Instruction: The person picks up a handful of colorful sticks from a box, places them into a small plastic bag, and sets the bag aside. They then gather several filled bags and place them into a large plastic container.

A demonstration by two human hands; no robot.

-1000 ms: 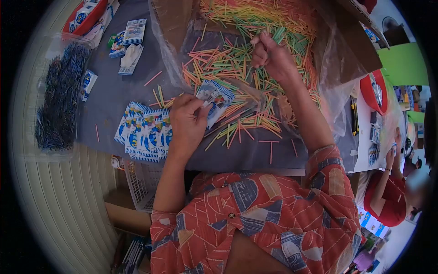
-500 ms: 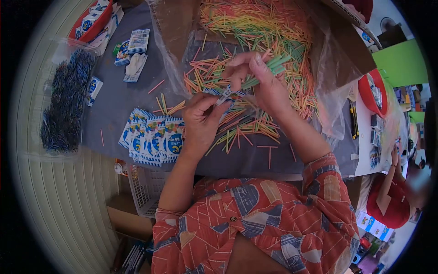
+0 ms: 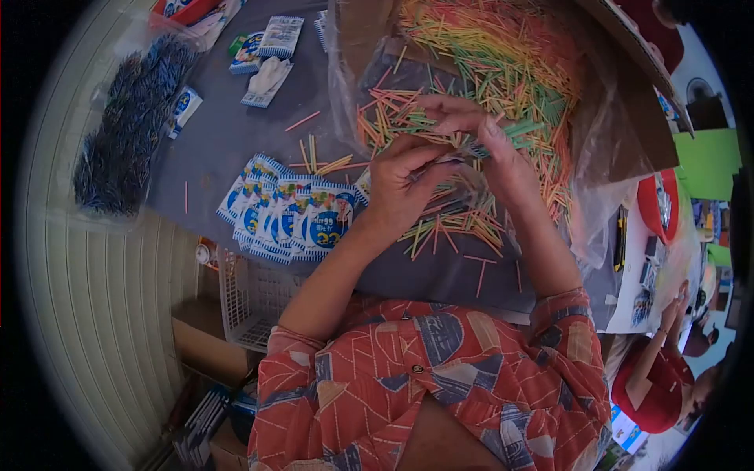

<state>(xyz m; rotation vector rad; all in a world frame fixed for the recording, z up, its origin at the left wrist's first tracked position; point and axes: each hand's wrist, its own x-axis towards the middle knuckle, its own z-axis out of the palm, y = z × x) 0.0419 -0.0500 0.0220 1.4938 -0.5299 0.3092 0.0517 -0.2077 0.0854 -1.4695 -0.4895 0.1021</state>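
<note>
With twelve at the top, we see a grey tablecloth [image 3: 228,118]. The cardboard box [image 3: 632,102] stands at two o'clock, and a heap of pastel sticks [image 3: 503,47] spills from it at one. A clear tub of dark blue strips [image 3: 126,141] sits at ten, and a white basket [image 3: 251,302] is down at eight. A fanned row of printed packets [image 3: 287,212] lies between nine and ten, by the table's edge.

Our right hand [image 3: 506,157] is at two, fingers half curled around a few green sticks [image 3: 525,132]. Our left hand [image 3: 400,184] is just past twelve, thumb and fingers pinched on a small packet [image 3: 454,158] — mostly hidden between our hands.

If our right fingers go loose, the green sticks could drop and mix into the heap. A hard poke from a stick could rip the packet. If our left arm bumps the row — it's very near — packets could slide off into the basket.
</note>
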